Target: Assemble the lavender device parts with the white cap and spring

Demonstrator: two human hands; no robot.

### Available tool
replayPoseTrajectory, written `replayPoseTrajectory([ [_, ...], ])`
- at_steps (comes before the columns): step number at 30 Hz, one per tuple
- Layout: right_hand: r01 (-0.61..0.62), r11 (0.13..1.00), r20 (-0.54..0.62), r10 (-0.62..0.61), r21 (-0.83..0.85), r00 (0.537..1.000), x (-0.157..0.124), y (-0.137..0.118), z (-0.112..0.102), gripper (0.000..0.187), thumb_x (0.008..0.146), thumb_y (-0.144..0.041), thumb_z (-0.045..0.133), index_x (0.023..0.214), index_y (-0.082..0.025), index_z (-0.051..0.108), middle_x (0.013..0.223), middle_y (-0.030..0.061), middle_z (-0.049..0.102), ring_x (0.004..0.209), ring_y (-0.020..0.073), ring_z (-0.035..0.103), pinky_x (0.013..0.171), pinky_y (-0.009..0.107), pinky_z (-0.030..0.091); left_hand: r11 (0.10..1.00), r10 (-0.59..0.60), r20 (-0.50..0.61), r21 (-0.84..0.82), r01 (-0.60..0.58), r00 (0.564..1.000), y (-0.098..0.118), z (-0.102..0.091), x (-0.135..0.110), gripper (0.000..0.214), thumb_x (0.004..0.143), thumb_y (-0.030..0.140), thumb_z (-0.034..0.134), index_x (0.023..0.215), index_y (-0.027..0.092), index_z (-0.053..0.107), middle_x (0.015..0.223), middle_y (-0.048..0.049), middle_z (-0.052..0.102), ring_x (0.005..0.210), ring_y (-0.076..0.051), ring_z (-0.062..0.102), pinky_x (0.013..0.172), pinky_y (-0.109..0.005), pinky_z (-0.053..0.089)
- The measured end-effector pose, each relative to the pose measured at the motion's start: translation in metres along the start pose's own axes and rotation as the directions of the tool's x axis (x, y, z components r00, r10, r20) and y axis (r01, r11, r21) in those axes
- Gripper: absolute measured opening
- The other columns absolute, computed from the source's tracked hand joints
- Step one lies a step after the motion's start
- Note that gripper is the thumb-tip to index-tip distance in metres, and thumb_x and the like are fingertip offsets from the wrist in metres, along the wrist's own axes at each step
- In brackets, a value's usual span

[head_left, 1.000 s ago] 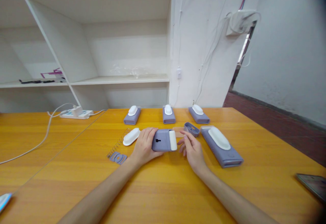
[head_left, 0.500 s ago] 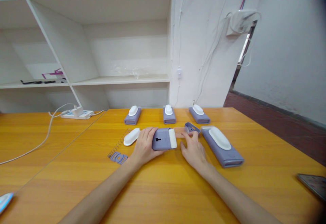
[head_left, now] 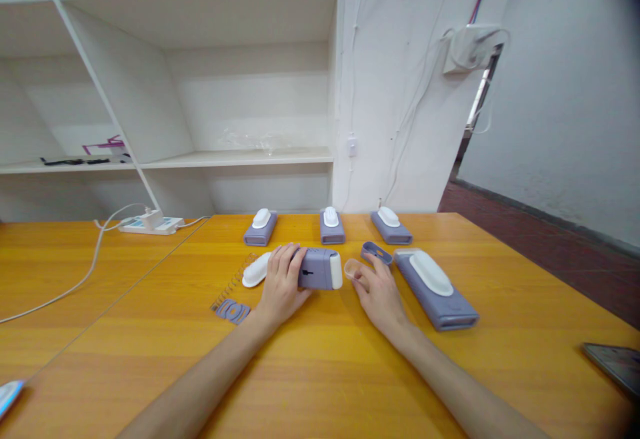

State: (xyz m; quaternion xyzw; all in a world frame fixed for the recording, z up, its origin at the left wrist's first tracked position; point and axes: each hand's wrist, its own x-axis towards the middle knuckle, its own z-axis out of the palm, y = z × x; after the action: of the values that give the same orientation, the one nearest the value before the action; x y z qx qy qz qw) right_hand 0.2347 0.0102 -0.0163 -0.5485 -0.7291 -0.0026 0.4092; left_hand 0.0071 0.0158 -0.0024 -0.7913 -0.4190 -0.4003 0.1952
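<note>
My left hand (head_left: 284, 282) is wrapped round a purple-grey plastic device (head_left: 316, 272) with a white end facing right and a dark slot in its near side. Just right of that end, my right hand (head_left: 379, 296) pinches a clear plastic cap (head_left: 353, 268) between thumb and fingers; a small gap separates cap and device. Behind my right fingers lies a purple-grey hollow end piece (head_left: 376, 253). A white oval cover (head_left: 257, 270) rests beside my left hand, partly hidden by it. Flat purple-grey pieces (head_left: 233, 311) lie nearer me, with a row of small springs or clips behind them.
Three purple-grey units with white tops, the middle one (head_left: 332, 229) among them, stand along the table's back edge. A larger-looking unit (head_left: 440, 292) lies right of my right hand. A power strip (head_left: 153, 224) is at back left, a phone (head_left: 615, 364) at the right edge.
My right hand has turned the clear cap, so its rounded end faces more toward me. My left hand has tilted the device slightly; its white end shifted a little left.
</note>
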Motion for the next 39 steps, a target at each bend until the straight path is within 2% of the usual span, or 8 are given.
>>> replayPoseTrajectory([
  [6,-0.191,0.878,-0.051,0.236,0.439,0.970,0.001,0.001,0.000,0.034,0.080,-0.038,0.056,0.108,-0.018,0.052,0.099,0.0085,0.060,0.090,0.0226,0.057,0.081,0.036,0.045,0.991,-0.093,0.006,-0.095,0.093,0.996,0.003,-0.003,0.004,0.077,0.068,0.046,0.063,0.131,0.017,0.028,0.122,-0.0154,0.047,0.112,-0.030,0.045,0.094,-0.047,0.036],
  [10,-0.318,0.673,0.105,0.338,0.668,0.935,0.002,-0.002,-0.002,0.067,0.066,-0.040,0.071,0.122,-0.017,0.041,0.098,0.0092,0.063,0.089,0.0244,0.060,0.081,0.038,0.046,0.986,-0.134,-0.006,-0.102,0.133,0.991,0.000,-0.001,0.003,0.074,0.068,0.050,0.062,0.127,0.018,0.033,0.118,-0.0144,0.050,0.108,-0.030,0.048,0.091,-0.046,0.038],
  [16,-0.422,0.563,0.391,0.183,0.711,0.902,0.000,-0.013,-0.009,0.065,0.066,-0.037,0.073,0.119,-0.016,0.044,0.087,0.0062,0.066,0.083,0.0237,0.062,0.078,0.037,0.047,0.985,-0.168,-0.020,-0.048,0.166,0.986,-0.002,0.002,0.003,0.071,0.068,0.050,0.063,0.123,0.017,0.035,0.117,-0.0139,0.050,0.107,-0.029,0.047,0.091,-0.045,0.037],
  [21,-0.420,0.491,0.334,0.256,0.763,0.907,0.001,-0.015,-0.003,0.081,0.064,-0.035,0.074,0.130,-0.016,0.030,0.084,0.0048,0.066,0.076,0.0231,0.063,0.070,0.034,0.049,0.996,-0.068,0.044,-0.048,0.070,0.997,-0.002,0.005,0.004,0.066,0.068,0.050,0.062,0.121,0.019,0.039,0.116,-0.0128,0.051,0.106,-0.029,0.047,0.089,-0.046,0.036],
  [25,-0.420,0.400,0.303,0.324,0.815,0.896,0.005,-0.012,0.005,0.074,0.068,-0.041,0.070,0.127,-0.016,0.033,0.086,0.0067,0.066,0.074,0.0233,0.062,0.065,0.033,0.050,0.999,0.031,0.118,-0.047,-0.025,0.992,0.000,0.005,0.005,0.065,0.067,0.050,0.062,0.121,0.020,0.042,0.117,-0.0130,0.051,0.106,-0.030,0.047,0.088,-0.045,0.036],
  [30,-0.319,0.534,0.207,0.261,0.783,0.943,0.004,-0.015,0.014,0.046,0.074,-0.046,0.063,0.107,-0.015,0.054,0.085,0.0072,0.065,0.080,0.0234,0.060,0.072,0.034,0.048,0.996,0.075,0.171,-0.061,-0.065,0.982,0.001,0.006,0.006,0.066,0.067,0.051,0.062,0.122,0.020,0.042,0.117,-0.0126,0.052,0.104,-0.030,0.047,0.086,-0.044,0.036],
  [34,-0.307,0.660,0.161,0.273,0.686,0.948,0.003,-0.015,0.019,0.051,0.078,-0.053,0.057,0.109,-0.014,0.056,0.087,0.0074,0.065,0.081,0.0239,0.059,0.074,0.034,0.048,0.996,0.075,0.181,-0.060,-0.065,0.981,0.003,0.007,0.008,0.068,0.065,0.054,0.063,0.121,0.020,0.043,0.116,-0.0127,0.052,0.104,-0.030,0.048,0.085,-0.044,0.037],
  [39,-0.303,0.697,0.111,0.307,0.650,0.945,0.008,-0.014,0.027,0.053,0.082,-0.057,0.047,0.114,-0.015,0.054,0.110,0.0098,0.058,0.102,0.0253,0.053,0.089,0.037,0.042,0.996,0.060,0.167,-0.079,-0.047,0.984,0.008,0.012,0.014,0.068,0.064,0.056,0.062,0.118,0.018,0.046,0.114,-0.0126,0.054,0.103,-0.028,0.049,0.085,-0.044,0.037],
])
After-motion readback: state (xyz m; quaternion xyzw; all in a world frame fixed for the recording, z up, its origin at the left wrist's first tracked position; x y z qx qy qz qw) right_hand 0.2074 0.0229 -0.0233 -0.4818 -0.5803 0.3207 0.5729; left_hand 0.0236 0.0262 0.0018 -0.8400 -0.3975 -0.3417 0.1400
